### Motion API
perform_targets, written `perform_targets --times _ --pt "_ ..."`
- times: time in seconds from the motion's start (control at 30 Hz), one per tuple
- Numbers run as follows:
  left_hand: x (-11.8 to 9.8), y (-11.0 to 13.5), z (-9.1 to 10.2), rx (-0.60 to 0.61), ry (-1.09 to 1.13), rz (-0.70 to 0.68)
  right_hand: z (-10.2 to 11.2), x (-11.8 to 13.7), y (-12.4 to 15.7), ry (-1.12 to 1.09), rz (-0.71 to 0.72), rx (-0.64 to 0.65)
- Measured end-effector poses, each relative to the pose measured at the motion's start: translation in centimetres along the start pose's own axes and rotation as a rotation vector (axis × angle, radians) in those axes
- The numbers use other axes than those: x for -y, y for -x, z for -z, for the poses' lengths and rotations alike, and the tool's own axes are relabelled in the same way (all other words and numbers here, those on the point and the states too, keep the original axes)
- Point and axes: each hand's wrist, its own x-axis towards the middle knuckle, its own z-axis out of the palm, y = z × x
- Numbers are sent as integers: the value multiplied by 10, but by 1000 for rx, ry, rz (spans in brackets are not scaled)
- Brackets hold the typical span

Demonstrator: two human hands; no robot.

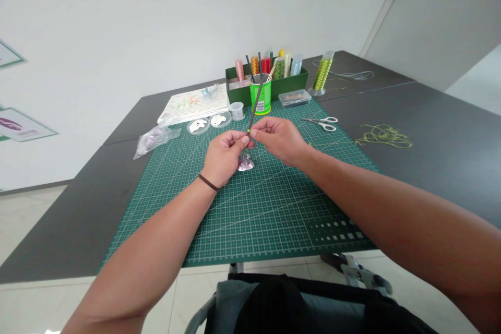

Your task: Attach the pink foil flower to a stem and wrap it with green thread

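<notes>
Both my hands meet above the middle of the green cutting mat [250, 209]. My left hand [224, 156] is closed in a pinch on a thin dark stick [256, 100] that slants up and away; a silvery petal piece [246, 164] hangs at the stick's lower end beneath the fingers. My right hand [278, 138] is closed too, its fingertips pinching at the same spot on the stick, where a bit of yellow-green thread shows.
Behind the hands stand a green can [261, 97] with tools, a green box [289, 83] of thread spools, a yellow-green spool [321, 73], scissors [324, 123], two small dishes [209, 122], a plastic bag [154, 140] and loose thread [385, 135].
</notes>
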Motion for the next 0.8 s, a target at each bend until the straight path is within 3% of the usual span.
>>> perform_targets --times 0.53,0.8 --pt "-4 1 -2 16 129 60 2 -2 -1 -46 -1 66" --pt "-3 0 -2 -53 11 22 3 6 1 150 75 12"
